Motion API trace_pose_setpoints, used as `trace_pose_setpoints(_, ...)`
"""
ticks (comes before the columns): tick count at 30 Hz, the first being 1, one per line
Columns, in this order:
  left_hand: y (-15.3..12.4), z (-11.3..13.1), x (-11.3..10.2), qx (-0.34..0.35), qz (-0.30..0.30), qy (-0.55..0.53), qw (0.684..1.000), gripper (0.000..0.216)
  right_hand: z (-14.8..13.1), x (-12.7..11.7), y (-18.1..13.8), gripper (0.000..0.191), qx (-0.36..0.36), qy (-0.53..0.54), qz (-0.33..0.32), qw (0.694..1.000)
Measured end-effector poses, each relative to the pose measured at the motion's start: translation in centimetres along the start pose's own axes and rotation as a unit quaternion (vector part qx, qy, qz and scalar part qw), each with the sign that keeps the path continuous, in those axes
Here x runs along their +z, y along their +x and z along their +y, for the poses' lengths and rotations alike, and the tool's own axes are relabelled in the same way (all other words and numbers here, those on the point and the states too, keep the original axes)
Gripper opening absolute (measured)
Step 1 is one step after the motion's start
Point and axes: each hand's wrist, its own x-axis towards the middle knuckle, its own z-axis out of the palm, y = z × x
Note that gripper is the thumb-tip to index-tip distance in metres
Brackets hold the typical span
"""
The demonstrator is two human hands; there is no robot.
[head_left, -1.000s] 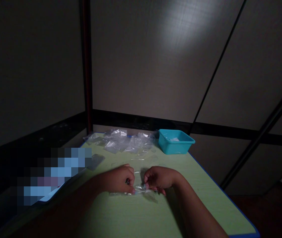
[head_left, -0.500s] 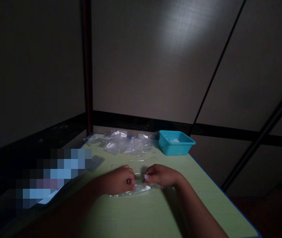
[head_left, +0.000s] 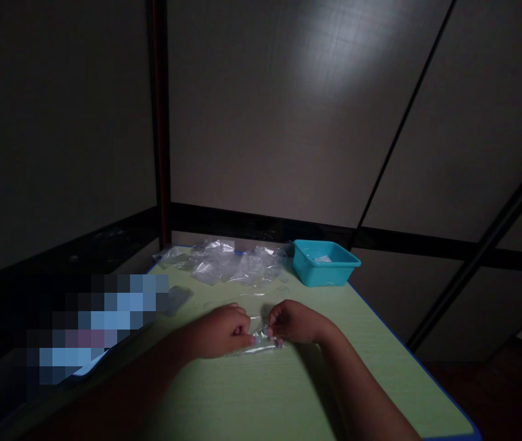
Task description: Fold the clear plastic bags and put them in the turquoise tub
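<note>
A clear plastic bag point(head_left: 257, 350) lies on the pale green table between my two hands, its front edge crinkled and shiny. My left hand point(head_left: 224, 331) rests over its left side with the fingers curled and the thumb stretched along the front edge, closed on the plastic. On the other side, my right hand point(head_left: 293, 321) pinches the bag near its front edge with the fingertips. Both sets of fingertips are close together, a small gap apart. Whether anything lies inside the bag is too dim to tell.
Several clear plastic bags point(head_left: 228, 263) are heaped at the table's far edge. Right of them stands a turquoise basket point(head_left: 323, 275) with something white inside. A pixelated bluish object point(head_left: 105, 331) lies along the left edge. Panelled walls point(head_left: 261, 122) rise behind the table point(head_left: 224, 398).
My left thumb has stretched out rightward along the bag's front edge. The right fingertips have closed in toward it, and a white bit seen at the right fingers no longer shows.
</note>
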Motion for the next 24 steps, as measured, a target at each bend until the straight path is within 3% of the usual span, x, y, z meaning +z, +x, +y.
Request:
trace_pose_setpoints(9,-0.3,0.5,-0.2,-0.027,0.015,0.013,0.999,0.031,-0.2,0.2,0.1,0.015,0.038,-0.018,-0.009,0.999)
trace_pose_setpoints(14,-0.1,0.8,-0.5,-0.017,0.059,0.062,0.996,0.025,-0.4,0.4,0.0,0.013,0.030,-0.021,0.001,0.999)
trace_pose_setpoints(24,-0.4,-0.1,0.2,-0.007,0.045,0.121,0.992,0.070,-0.2,0.5,0.0,0.008,-0.010,-0.048,0.025,0.998)
